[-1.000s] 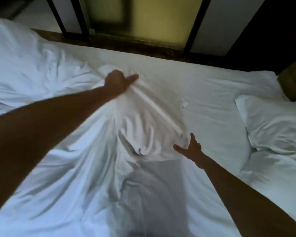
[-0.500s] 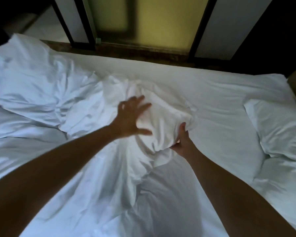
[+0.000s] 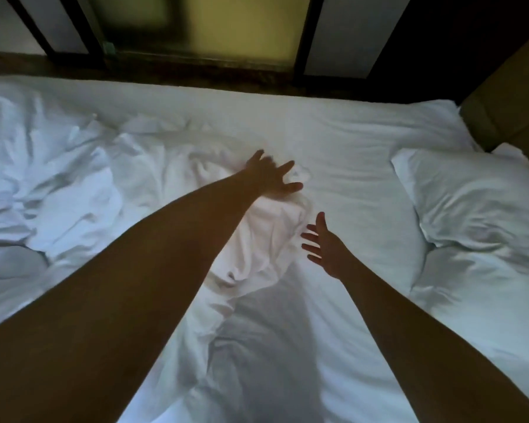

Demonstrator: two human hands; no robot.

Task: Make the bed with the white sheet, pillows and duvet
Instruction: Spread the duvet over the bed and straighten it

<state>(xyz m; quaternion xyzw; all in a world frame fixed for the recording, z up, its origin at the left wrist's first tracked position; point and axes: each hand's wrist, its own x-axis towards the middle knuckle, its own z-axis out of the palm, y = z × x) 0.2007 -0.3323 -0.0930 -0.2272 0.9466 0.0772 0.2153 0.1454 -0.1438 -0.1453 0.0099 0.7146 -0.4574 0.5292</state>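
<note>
Two open grips: left hand (image 3: pixel 271 178) spread flat on the crumpled white duvet (image 3: pixel 263 239), bunched left of the pillow (image 3: pixel 471 203); right hand (image 3: pixel 326 245) splayed, holding nothing, between duvet and pillow.

Dim, bluish light on my feed; a dark shadow crosses the smooth white fabric sheet (image 3: pixel 348 166); wide-angle edges bow.

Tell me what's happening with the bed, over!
Left hand open on the bunched duvet. Right hand open beside it. Pillow off to the right, nothing in the way.
</note>
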